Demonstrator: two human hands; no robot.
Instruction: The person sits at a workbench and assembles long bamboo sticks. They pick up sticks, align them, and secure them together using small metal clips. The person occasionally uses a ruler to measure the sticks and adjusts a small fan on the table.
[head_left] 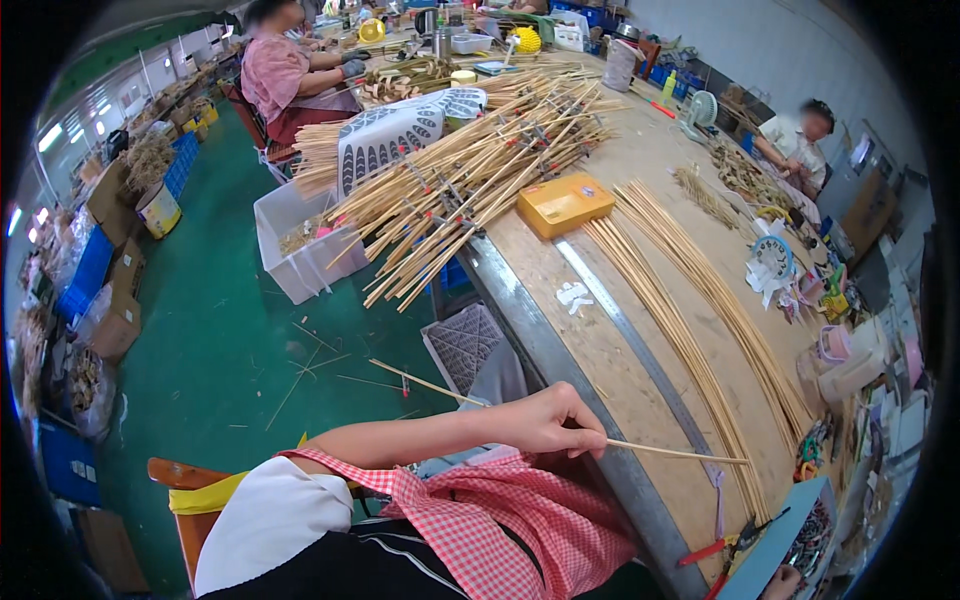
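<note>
Left hand [562,422] grasps a thin, round tan stick [680,455], lower centre; right hand [782,583] at lower right, grip unclear.
Smooth metal edging [515,290] borders the wooden tabletop [572,345], an open strip reaching the flat steel ruler [625,335].

The lower edge cuts off most of our right hand [784,582]; our left hand [555,420] hides part of the stick [670,451].

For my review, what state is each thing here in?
left hand, closed around stick
stick, held
right hand, partly visible, grip unclear
red-handled pliers, handles spread
metal strip, flat on table
clipped sticks, piled up
yellow box, appears shut
white tub, open-topped
fan, upright, running or not unclear
</note>
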